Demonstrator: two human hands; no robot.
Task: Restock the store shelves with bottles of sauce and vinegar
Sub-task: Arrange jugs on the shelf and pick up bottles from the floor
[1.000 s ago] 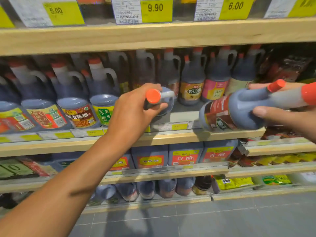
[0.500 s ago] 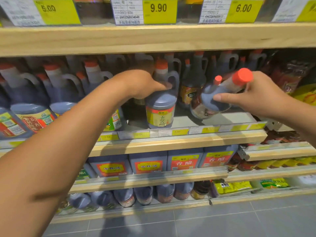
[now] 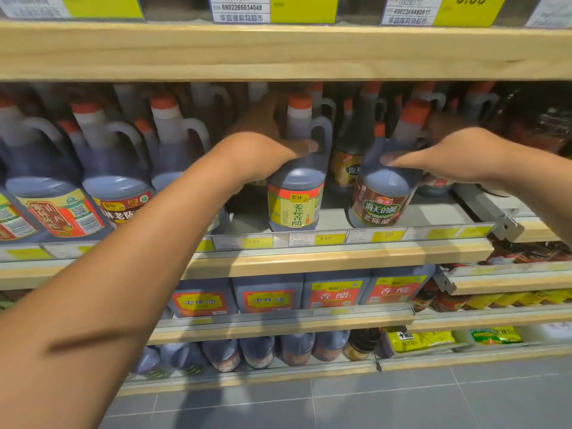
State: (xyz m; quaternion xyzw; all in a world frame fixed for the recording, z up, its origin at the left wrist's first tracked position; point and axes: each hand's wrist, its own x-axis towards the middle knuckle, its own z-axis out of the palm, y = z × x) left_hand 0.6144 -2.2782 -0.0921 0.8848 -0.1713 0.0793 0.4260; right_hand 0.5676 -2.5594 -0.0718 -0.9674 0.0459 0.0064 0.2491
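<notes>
A dark vinegar jug with a yellow label [image 3: 295, 193] and an orange cap stands upright at the front of the middle shelf [image 3: 340, 258]. My left hand [image 3: 263, 150] grips its shoulder below the neck. To its right stands a second dark jug with a brown and green label [image 3: 382, 193], tilted slightly left. My right hand [image 3: 448, 156] holds this jug by its shoulder, thumb across the front.
More handled jugs [image 3: 114, 168] fill the shelf to the left and behind. The wooden shelf above [image 3: 278, 51] hangs close over the caps. Square jugs [image 3: 266, 295] line the lower shelf, with packets [image 3: 418, 340] at the bottom right above a grey tiled floor [image 3: 371, 397].
My right hand has brought the brown-labelled jug from a tilted position in the air down onto the shelf beside the yellow-labelled jug. My left hand stays on the yellow-labelled jug.
</notes>
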